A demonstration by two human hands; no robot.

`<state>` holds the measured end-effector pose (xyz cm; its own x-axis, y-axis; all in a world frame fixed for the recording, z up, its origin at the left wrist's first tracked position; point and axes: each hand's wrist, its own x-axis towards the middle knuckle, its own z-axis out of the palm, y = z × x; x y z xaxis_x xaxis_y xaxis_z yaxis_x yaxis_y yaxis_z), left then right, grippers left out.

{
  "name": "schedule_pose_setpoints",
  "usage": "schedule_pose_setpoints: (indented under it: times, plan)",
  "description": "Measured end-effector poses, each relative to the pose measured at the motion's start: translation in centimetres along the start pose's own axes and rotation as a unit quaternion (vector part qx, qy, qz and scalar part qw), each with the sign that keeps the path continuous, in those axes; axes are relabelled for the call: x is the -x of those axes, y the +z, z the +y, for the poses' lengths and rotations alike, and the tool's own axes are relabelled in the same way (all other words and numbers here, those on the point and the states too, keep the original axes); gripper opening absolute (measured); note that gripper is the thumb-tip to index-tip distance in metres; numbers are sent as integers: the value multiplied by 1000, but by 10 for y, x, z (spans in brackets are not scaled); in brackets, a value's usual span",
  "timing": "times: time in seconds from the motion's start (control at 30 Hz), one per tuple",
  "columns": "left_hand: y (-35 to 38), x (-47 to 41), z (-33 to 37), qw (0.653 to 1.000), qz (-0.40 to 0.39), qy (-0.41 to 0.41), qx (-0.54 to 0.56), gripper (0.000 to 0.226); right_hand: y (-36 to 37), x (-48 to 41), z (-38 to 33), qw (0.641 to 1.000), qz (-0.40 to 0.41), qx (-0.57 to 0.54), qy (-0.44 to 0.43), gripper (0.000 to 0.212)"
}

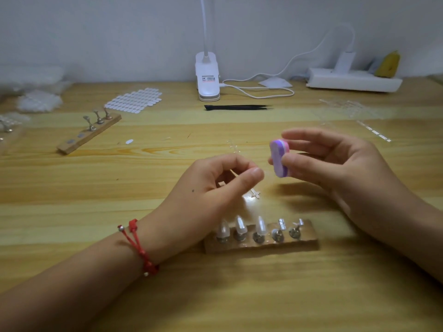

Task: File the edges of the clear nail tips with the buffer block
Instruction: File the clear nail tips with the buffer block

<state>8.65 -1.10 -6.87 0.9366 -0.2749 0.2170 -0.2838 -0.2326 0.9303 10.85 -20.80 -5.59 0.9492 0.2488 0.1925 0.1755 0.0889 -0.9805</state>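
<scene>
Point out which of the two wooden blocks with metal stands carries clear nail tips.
The near wooden block at bottom centre: three of its five metal stands hold clear pointed nail tips. The far-left wooden block has only bare stands.

The right hand (335, 164) grips a purple buffer block (278, 161) between thumb and fingers, raised above the counter (239, 295). Just beside it, the left hand (211, 190) pinches thumb to forefinger; whether anything sits in the pinch cannot be made out. Nearer the camera, a wooden holder (308, 243) carries three clear nail tips (240, 227) upright.
</scene>
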Motion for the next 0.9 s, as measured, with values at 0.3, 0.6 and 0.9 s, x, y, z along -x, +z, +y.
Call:
schedule_pose_setpoints:
  times: [0.3,0.6,0.9]
  plan:
    - [-4,-3,1,998,65,5,7,18,3,3,-5,999,-40,31,18,28]
    - [-6,-5,2,995,94,-11,18,19,10,4,0,999,-34,15,22,36]
    - [-6,-5,2,997,71,-11,11,15,14,5,3,999,-11,-35,30,34]
